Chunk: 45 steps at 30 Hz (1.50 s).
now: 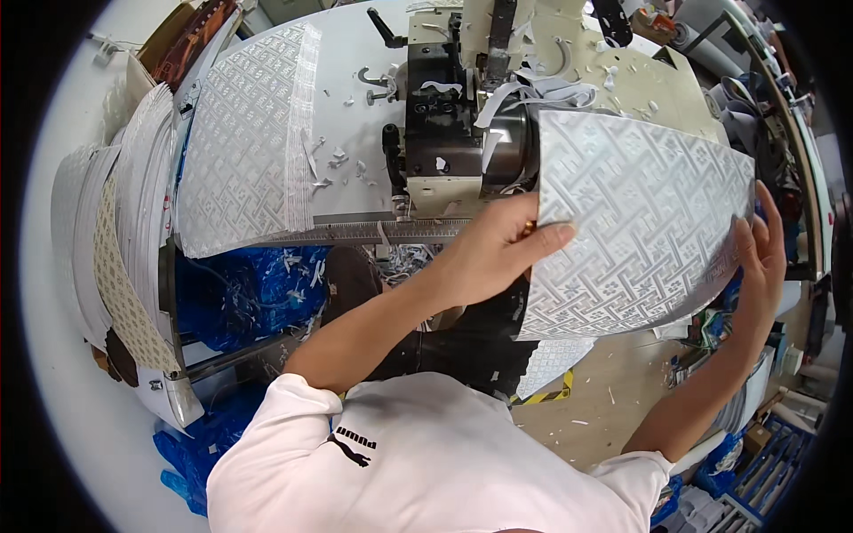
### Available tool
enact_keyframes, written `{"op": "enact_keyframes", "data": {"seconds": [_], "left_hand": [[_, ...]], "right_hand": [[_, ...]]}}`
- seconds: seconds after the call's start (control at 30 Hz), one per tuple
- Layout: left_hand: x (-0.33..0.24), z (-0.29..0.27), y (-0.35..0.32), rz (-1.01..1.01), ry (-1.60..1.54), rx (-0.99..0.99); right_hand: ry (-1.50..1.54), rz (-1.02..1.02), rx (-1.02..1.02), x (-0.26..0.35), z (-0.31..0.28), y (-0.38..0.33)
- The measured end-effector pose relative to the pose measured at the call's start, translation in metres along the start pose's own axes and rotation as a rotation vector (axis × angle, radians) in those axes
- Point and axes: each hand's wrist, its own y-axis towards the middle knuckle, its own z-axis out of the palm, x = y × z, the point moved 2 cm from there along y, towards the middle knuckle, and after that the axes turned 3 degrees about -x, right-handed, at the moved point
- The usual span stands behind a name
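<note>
Between my two hands is a silvery white patterned sheet [644,226], held up in front of the machine and slightly bowed. My left hand [511,244] pinches its left edge, thumb on top and the other fingers behind. At the right edge my right hand [755,253] grips the sheet, with some fingers hidden behind it. Just beyond the sheet's upper left corner stands a black and cream machine [453,133] with a dark round head. Curled white offcut strips [542,93] hang over that head.
A stack of similar patterned sheets [244,142] lies on the white table left of the machine. More sheets [133,222] stand bent along the far left. Scraps [338,160] litter the tabletop. A metal ruler [373,233] runs along its front edge, above blue plastic [249,293].
</note>
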Motion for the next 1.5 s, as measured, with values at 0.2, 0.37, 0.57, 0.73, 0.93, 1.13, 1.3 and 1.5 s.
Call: {"op": "enact_keyframes", "data": {"seconds": [0.2,0.37,0.57,0.73,0.93,1.13,1.3,1.5], "left_hand": [[-0.033,0.043,-0.023,0.57,0.534,0.276],[-0.028,0.025,-0.053,0.58,0.604,0.142],[-0.026,-0.125,-0.121,0.306,1.104,-0.677],[-0.011,-0.189,-0.157,0.01,1.402,-0.604],[-0.024,-0.223,-0.158,-0.119,1.461,-0.358],[-0.042,-0.252,-0.169,-0.067,1.327,-0.369],[-0.066,-0.244,-0.187,-0.07,1.241,-0.777],[-0.09,-0.162,-0.241,0.326,1.098,-0.529]], "right_hand": [[-0.327,-0.62,0.316,0.063,-0.036,-0.046],[-0.307,-0.025,0.379,-0.021,-0.096,-0.098],[0.251,0.675,-0.549,-0.268,-0.179,-0.273],[0.696,0.843,-0.897,-0.385,-0.065,-0.449],[0.671,1.308,-1.206,-0.482,0.079,-0.559],[0.283,1.586,-0.566,-0.469,0.099,-0.512],[0.314,0.723,-0.084,-0.292,0.14,-0.32],[0.778,0.207,0.589,-0.008,0.199,-0.201]]}}
